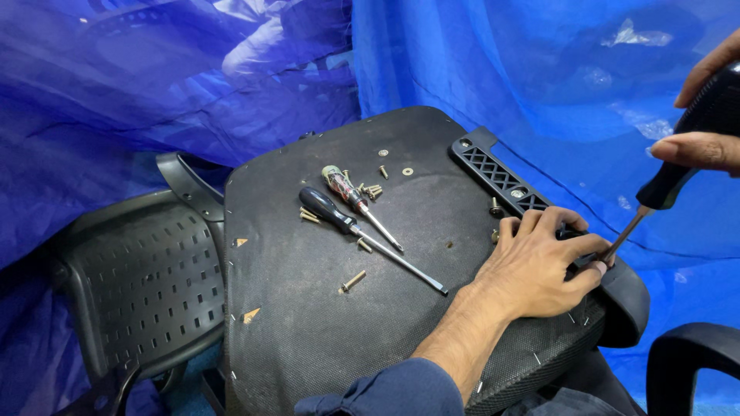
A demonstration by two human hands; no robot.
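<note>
An upturned black chair seat (308,308) lies across my lap. My left hand (539,262) rests on its right edge, fingers pinched around the metal tip of a screwdriver. My right hand (705,115) grips that screwdriver's black handle (694,146) at the upper right, the shaft slanting down to my left fingers. A black plastic bracket (493,173) sits along the seat's right side, partly under my left hand.
Two more screwdrivers (362,231) lie in the middle of the seat, with several loose screws and washers (372,189) around them. A perforated black backrest (139,285) lies at the left. A black armrest (690,350) shows at bottom right. Blue sheeting (193,85) hangs behind.
</note>
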